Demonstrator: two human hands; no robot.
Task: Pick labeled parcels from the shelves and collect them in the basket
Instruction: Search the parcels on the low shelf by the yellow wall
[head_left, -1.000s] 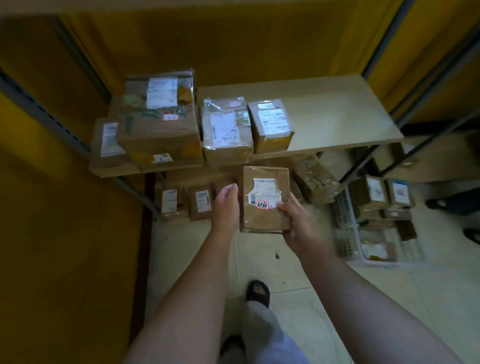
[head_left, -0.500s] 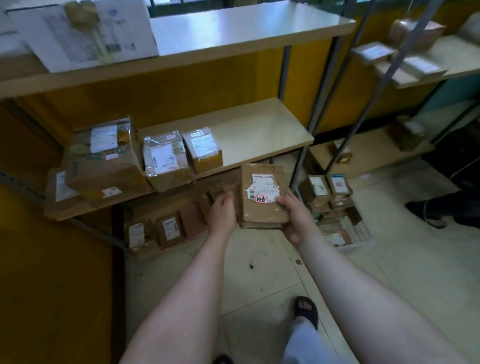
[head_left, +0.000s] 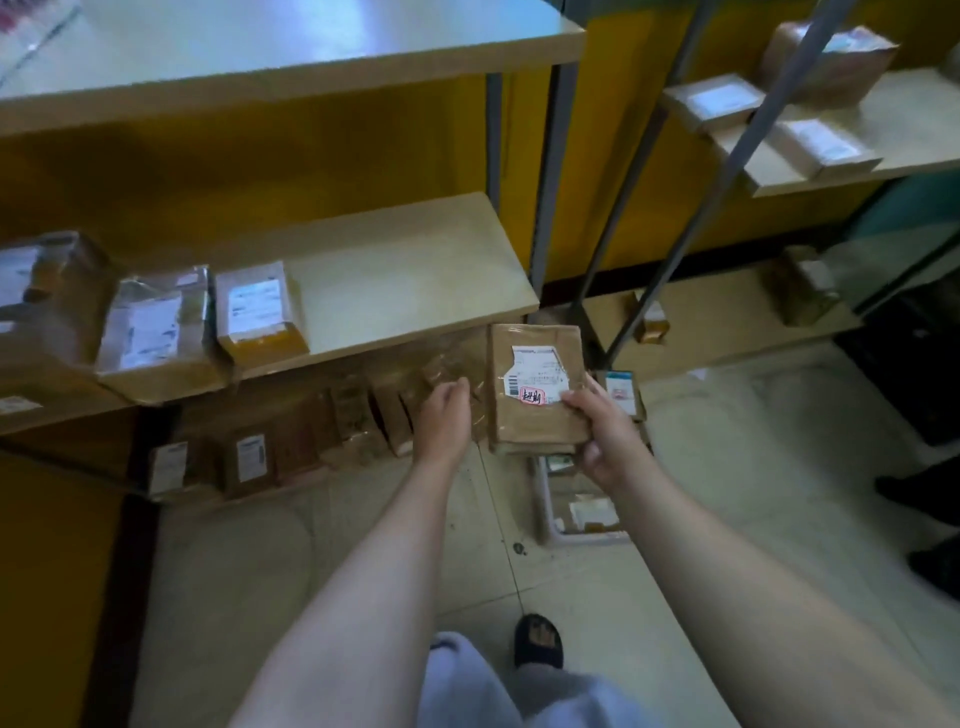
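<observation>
A flat brown parcel (head_left: 535, 410) with a white label and a red-marked sticker is held in front of me. My right hand (head_left: 605, 441) grips its lower right corner, thumb on top. Just left of the parcel, my left hand (head_left: 441, 421) hangs with loosely curled fingers and a small gap between it and the parcel. The white basket (head_left: 544, 499) stands on the floor below the parcel, mostly hidden by it and my right hand; parcels lie inside.
The middle shelf (head_left: 415, 270) carries labeled parcels (head_left: 257, 312) at its left. More parcels (head_left: 249, 457) line the bottom shelf. A second rack on the right holds parcels (head_left: 823, 148). Metal posts (head_left: 545, 182) stand between the racks. Someone's dark shoes (head_left: 919, 493) are at far right.
My view has swung up and to the right. The left hand has come off the parcel's left edge. The right hand now holds the parcel alone, over the basket.
</observation>
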